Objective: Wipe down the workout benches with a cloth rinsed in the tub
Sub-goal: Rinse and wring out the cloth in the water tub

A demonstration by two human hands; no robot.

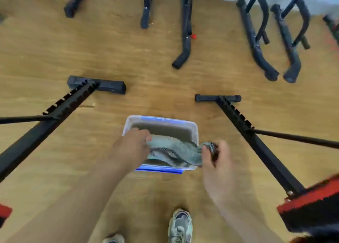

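Head view: a clear tub (pixel 194 128) with blue clips at its far and near edges stood on the wood floor (pixel 146 68) at the centre of the frame, a little below the middle. Its inside looked grey-brown, too blurred to say what it held.

The cloth (pixel 176 150), pale grey-green with a dark patterned edge, was stretched across the near half of the tub, above its rim. The left hand (pixel 132 147) gripped the cloth's left end, fingers curled over it at the tub's left wall. The right hand (pixel 214 157) held the right end, fingers closed round a dark bunched part just outside the tub's right wall.

The left bench (pixel 55 114) showed as a black frame running from the left edge up to a foot bar left of centre. The right bench (pixel 256 138) ran from its foot bar right of centre down to a red and black pad (pixel 310 206) at the lower right. The tub lay between the two, apart from both.

More black frames (pixel 185 31) stood along the top. A shoe (pixel 180 224) showed at the bottom centre, below the tub.
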